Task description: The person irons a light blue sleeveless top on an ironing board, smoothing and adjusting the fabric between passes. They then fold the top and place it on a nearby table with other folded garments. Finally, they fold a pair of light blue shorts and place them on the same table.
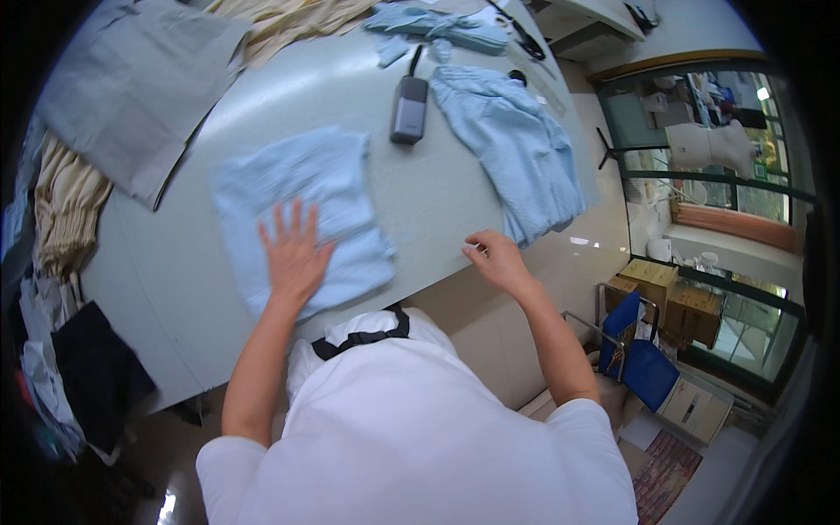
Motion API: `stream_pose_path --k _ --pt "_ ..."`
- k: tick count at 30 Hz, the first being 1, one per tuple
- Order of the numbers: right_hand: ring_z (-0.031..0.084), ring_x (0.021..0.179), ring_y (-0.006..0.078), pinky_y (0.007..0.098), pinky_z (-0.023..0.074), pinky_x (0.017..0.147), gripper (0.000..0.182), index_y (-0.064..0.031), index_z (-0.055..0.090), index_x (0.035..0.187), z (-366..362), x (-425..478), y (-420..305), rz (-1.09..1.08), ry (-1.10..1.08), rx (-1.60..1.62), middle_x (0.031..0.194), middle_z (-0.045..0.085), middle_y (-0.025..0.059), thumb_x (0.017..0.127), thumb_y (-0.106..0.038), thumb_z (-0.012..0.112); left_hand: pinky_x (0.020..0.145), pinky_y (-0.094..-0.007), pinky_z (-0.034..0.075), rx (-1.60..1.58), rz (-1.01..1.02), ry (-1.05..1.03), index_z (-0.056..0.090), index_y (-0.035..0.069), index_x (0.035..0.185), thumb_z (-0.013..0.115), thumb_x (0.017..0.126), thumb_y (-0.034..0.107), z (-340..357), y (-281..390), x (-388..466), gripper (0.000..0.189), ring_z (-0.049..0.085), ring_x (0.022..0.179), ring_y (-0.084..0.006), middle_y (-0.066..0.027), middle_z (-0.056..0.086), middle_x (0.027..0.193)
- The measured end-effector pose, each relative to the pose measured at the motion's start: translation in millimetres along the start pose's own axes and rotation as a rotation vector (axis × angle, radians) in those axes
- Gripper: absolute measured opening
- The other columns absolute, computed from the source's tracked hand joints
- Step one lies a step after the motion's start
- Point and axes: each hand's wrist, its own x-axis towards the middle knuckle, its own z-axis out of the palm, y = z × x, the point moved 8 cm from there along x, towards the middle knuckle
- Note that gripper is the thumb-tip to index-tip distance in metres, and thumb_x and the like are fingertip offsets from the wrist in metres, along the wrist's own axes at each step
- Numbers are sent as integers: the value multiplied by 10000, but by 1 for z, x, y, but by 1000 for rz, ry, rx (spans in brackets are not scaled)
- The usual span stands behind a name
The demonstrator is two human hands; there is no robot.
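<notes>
A light blue cloth garment [308,177], folded into a rough square, lies on the pale table near its front edge. My left hand [295,252] rests flat on it, palm down with the fingers spread. Over the table's front edge, between the two blue garments, is my right hand [492,256], fingers loosely curled and holding nothing that I can see. Just beyond it, a second light blue garment with a gathered waist [512,151] lies lengthwise, its lower end at the table's edge. A dark grey box-shaped device with a strap loop [409,111] lies between the garments.
Grey fabric [144,85] covers the table's far left, beside cream gathered garments [65,203] and dark cloth [98,374]. Another blue garment [440,29], scissors [528,42] and a clear ruler [548,92] lie at the back. A blue chair [630,348] and cardboard boxes [689,315] stand right.
</notes>
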Motion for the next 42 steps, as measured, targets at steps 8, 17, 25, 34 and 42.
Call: stream_pose_path --k 8,17,25,34,42 --pt "679 868 314 406 532 795 253 -14 702 1038 -104 92 72 -2 482 -55 1011 701 182 872 -202 663 1201 -576 120 282 -322 -37 335 130 1543 610 905 231 -46 -211 -90 702 157 1511 -362 -111 211 1638" --pt "635 1018 385 493 514 835 226 -33 653 1046 -125 210 95 121 360 -453 1112 650 222 868 -171 631 1192 -528 225 -47 8 134 428 23 1462 651 876 155 -38 1 52 641 290 1445 -431 -269 335 1539" --pt "617 749 303 410 473 682 164 -18 605 987 -142 42 19 -36 287 208 831 643 172 898 -156 606 1168 -490 292 -327 -142 199 184 -99 1505 648 888 204 29 132 223 829 288 1418 -460 -340 292 1500" --pt "652 554 262 295 517 550 259 103 678 913 -230 -134 -24 -420 53 751 698 662 171 777 -114 716 943 -485 494 -296 -123 179 236 -81 1483 646 862 173 31 180 276 787 532 1159 -438 -296 442 1320" --pt "719 789 339 362 567 663 349 166 630 1142 -247 -174 -76 -582 -346 919 907 705 243 871 -47 683 971 -476 470 -391 -136 251 310 -110 1428 583 867 84 51 272 354 654 512 1155 -450 -343 425 1291"
